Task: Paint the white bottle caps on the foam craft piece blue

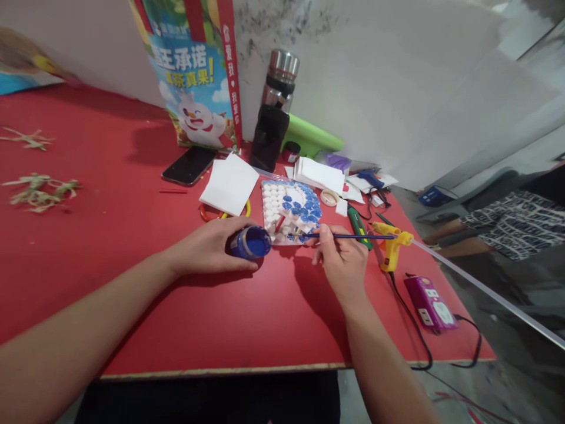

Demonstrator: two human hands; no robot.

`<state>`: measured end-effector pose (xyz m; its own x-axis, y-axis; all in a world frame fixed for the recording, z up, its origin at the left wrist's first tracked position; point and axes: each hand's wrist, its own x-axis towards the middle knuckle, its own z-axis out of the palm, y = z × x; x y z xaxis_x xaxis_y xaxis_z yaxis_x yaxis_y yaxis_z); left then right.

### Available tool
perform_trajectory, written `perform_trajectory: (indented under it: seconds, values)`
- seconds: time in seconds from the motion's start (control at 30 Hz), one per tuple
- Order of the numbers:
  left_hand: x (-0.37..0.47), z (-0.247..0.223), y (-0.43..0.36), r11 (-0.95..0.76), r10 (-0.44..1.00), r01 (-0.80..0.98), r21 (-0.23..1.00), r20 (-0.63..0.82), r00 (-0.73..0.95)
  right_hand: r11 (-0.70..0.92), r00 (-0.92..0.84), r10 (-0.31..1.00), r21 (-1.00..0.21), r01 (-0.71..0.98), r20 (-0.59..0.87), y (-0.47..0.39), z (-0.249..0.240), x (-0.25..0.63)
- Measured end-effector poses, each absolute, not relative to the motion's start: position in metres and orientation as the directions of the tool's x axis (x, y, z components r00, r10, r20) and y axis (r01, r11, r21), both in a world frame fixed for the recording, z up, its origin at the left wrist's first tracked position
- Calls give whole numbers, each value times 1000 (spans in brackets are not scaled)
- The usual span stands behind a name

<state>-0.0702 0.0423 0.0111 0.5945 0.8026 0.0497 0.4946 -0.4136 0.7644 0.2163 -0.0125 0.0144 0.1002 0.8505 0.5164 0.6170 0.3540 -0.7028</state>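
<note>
Head view: right hand (342,259) around paintbrush (348,237)

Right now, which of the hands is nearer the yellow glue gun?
Right. The right hand holds the paintbrush just left of the glue gun; the left hand grips the blue paint jar farther left.

A black phone (189,165) lies on the red table (110,235) beside a stack of white paper (229,184). Behind them stand a printed carton (194,76) and a dark flask (274,115). To the right lie a yellow glue gun (392,244) and a purple power strip (430,303).
</note>
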Motion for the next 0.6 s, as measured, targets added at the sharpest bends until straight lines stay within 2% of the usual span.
perform_trajectory:
  seconds: [0.6]
  values:
    - [-71,9,44,-446,801,500,742,82,593,360,127,847,-732,578,517,-15,16,215]
